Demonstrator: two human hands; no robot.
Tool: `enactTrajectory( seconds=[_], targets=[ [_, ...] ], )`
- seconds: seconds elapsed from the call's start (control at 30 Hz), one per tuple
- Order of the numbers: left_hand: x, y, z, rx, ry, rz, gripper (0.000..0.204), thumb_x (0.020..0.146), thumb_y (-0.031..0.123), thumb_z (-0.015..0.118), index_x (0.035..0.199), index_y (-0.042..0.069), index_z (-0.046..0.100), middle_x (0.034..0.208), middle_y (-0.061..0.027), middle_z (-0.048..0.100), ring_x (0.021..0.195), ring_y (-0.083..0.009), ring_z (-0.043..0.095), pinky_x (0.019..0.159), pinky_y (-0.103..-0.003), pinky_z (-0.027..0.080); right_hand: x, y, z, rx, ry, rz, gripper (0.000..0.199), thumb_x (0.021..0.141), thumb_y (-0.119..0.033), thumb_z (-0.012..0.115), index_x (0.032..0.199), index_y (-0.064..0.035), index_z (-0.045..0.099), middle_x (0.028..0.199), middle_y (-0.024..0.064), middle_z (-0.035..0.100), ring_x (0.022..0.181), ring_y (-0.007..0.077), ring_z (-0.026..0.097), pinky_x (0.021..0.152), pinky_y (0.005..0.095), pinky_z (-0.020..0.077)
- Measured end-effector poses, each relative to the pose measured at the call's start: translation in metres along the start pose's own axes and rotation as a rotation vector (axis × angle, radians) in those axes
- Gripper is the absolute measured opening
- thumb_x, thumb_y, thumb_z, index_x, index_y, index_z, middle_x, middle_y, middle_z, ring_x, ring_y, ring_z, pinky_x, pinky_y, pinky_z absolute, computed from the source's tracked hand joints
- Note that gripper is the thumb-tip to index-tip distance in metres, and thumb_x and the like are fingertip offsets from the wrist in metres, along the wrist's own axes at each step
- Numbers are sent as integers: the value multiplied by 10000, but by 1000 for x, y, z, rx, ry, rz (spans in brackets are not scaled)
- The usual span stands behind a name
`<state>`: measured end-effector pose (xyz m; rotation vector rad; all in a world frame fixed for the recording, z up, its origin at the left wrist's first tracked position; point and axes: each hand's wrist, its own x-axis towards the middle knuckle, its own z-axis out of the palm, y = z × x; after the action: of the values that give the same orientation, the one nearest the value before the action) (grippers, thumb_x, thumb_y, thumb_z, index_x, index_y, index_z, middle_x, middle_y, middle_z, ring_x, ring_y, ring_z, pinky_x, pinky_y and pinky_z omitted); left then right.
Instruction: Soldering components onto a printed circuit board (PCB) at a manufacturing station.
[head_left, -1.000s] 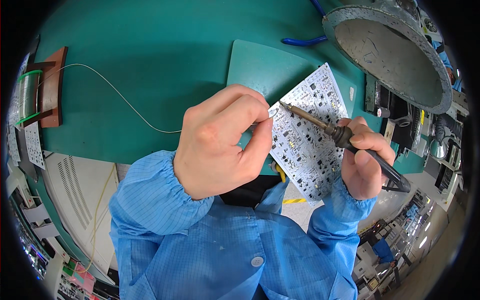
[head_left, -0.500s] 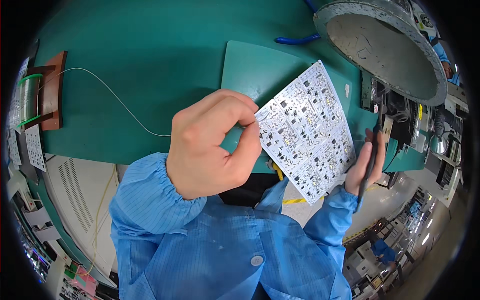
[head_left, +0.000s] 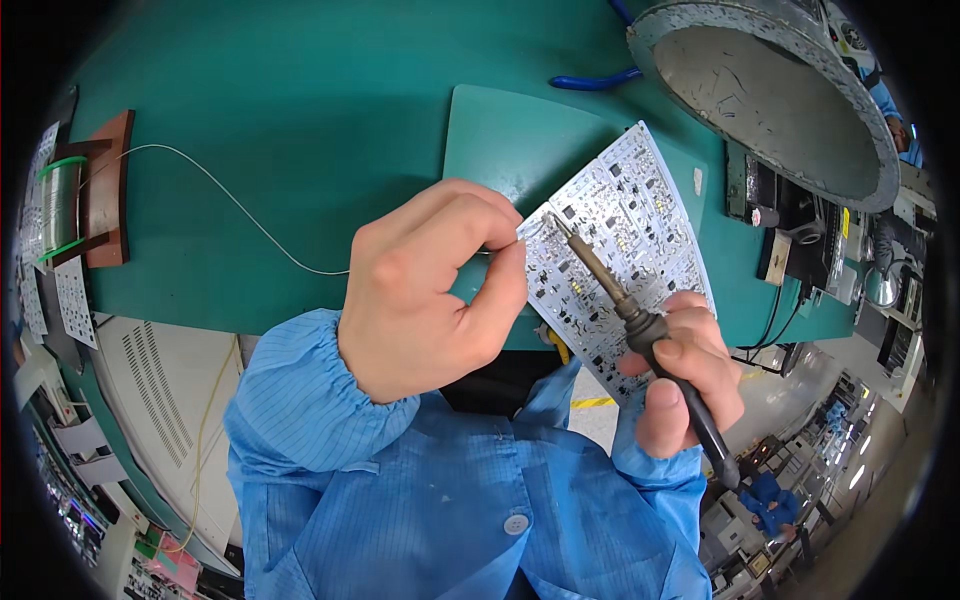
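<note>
White circuit board (head_left: 625, 250) overhangs the bench edge; soldering iron (head_left: 640, 330) tip touching.

The person wears a light blue work coat of thin cloth with a fine grid pattern woven in it. Both sleeves end in gathered elastic cuffs at the wrists. The front is closed, and one small round button of pale blue colour shows there. The left hand (head_left: 430, 290) and the right hand (head_left: 685, 375) are bare, without gloves or rings.
</note>
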<state>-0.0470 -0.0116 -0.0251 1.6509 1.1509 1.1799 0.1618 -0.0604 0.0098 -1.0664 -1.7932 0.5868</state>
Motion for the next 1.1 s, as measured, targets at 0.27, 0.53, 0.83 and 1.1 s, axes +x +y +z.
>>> enactTrajectory(
  seconds=[0.27,0.53,0.83,1.1],
  targets=[
    [-2,-2,2,-44,16,-30,126,693,-115,600,726,4,573,824,-67,635,483,-17,382,420,-186,285,-3,3,6,24,8,22,247,785,-204,616,880,23,597,594,81,627,553,208,544,687,416,443],
    [-1,-4,3,-44,12,-8,122,701,-115,605,732,2,585,823,-68,630,485,-20,391,421,-187,289,-7,5,5,80,31,57,242,784,-183,605,910,23,585,588,85,625,574,199,537,688,422,444],
    [-2,-4,2,-63,4,-27,117,702,-112,599,726,2,584,822,-68,631,481,-19,381,420,-186,283,-2,4,5,92,32,81,221,785,-182,624,877,16,596,580,80,616,555,199,533,684,406,450],
    [-1,-2,-2,-33,-6,-7,110,681,-91,604,706,7,560,790,-87,622,542,-113,476,476,-232,371,5,2,3,149,49,104,217,795,-182,621,859,23,591,536,58,558,511,175,511,649,394,444]
  ],
)
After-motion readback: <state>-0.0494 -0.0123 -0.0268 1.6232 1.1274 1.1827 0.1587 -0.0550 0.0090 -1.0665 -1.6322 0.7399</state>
